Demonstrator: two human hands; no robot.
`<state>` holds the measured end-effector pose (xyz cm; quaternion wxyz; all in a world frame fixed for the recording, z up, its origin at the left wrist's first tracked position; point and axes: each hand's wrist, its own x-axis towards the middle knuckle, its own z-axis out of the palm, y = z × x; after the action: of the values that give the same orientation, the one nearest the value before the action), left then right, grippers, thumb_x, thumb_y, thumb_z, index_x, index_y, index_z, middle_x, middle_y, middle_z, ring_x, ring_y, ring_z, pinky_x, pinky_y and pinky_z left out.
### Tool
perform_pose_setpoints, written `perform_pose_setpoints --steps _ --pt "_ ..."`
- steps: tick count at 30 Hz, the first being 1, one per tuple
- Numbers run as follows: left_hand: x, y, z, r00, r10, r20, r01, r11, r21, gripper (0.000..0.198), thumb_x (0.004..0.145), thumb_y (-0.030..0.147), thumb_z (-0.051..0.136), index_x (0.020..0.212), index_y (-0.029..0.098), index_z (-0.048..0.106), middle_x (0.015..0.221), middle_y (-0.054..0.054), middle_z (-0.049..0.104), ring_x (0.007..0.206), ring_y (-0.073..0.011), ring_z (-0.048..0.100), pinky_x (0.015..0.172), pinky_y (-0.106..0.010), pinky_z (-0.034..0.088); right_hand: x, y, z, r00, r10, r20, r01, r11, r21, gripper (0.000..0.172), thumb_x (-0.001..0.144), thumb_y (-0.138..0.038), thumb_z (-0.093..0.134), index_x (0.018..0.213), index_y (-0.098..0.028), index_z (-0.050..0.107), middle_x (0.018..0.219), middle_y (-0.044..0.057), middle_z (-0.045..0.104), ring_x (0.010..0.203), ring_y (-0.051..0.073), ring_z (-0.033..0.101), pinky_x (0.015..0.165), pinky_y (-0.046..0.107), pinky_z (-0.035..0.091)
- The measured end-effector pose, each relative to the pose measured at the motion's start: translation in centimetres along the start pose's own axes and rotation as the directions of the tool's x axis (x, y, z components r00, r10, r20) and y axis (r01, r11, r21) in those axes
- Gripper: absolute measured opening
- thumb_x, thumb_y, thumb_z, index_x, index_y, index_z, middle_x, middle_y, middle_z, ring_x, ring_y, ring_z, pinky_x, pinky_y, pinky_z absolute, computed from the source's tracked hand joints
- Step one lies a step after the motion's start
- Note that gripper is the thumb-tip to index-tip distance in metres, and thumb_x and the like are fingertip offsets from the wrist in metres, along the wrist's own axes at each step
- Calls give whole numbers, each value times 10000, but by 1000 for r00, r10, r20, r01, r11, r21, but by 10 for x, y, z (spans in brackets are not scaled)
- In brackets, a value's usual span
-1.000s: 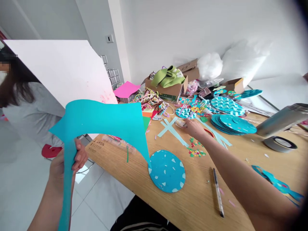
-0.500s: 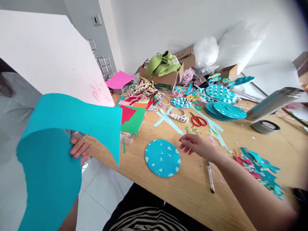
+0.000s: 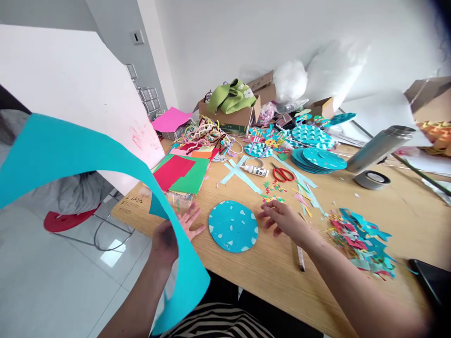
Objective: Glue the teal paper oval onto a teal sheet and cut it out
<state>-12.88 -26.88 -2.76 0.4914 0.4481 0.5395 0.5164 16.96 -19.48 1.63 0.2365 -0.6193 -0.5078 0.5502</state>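
A blue disc with pale patches [image 3: 233, 226] lies flat at the front of the wooden table. Just left of it is my left hand [image 3: 179, 230], palm up with fingers spread, holding nothing. A large curved blue sheet [image 3: 88, 143] hangs in front of that hand and wrist, covering part of them. To the right of the disc, my right hand [image 3: 280, 217] hovers with loosely bent, parted fingers and nothing in them. A pen [image 3: 300, 258] lies under my right forearm. Red scissors [image 3: 283, 174] and a glue bottle [image 3: 256, 170] rest farther back.
Coloured paper sheets [image 3: 174, 172] lie at the left, with pipe cleaners behind. Stacked blue discs [image 3: 319, 160], a steel flask [image 3: 380, 148] and a tape roll [image 3: 372, 179] stand at the right. Paper scraps [image 3: 362, 239] are piled nearer. A tall white board [image 3: 77, 89] rises at the left.
My left hand has let go of the blue sheet and moved right, beside the disc, fingers spreading. The sheet has swung round in front of it. My right hand has barely moved.
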Motion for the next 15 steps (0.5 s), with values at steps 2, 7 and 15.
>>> perform_pose_setpoints --steps 2,7,15 --pt "-5 2 0 984 -24 175 102 887 -450 342 855 457 422 721 251 660 1348 -12 563 1344 -325 394 928 -608 420 1 1 2 999 18 26 -19 999 43 92 868 -272 519 903 -187 516 879 72 676 524 93 578 361 164 414" --pt "-7 2 2 956 -36 291 260 567 -782 156 742 283 585 784 222 722 1396 -71 516 1427 -364 195 1064 -694 207 6 8 3 997 45 65 -57 979 197 87 830 -256 570 837 -170 574 752 35 652 488 78 544 357 159 373" --pt "-8 2 1 953 -39 302 280 504 -817 169 755 260 566 756 232 733 1377 -91 531 1447 -327 140 1081 -698 148 8 14 -1 970 -11 242 -70 944 321 333 580 -373 828 765 -137 684 601 -20 582 492 50 491 393 145 345"
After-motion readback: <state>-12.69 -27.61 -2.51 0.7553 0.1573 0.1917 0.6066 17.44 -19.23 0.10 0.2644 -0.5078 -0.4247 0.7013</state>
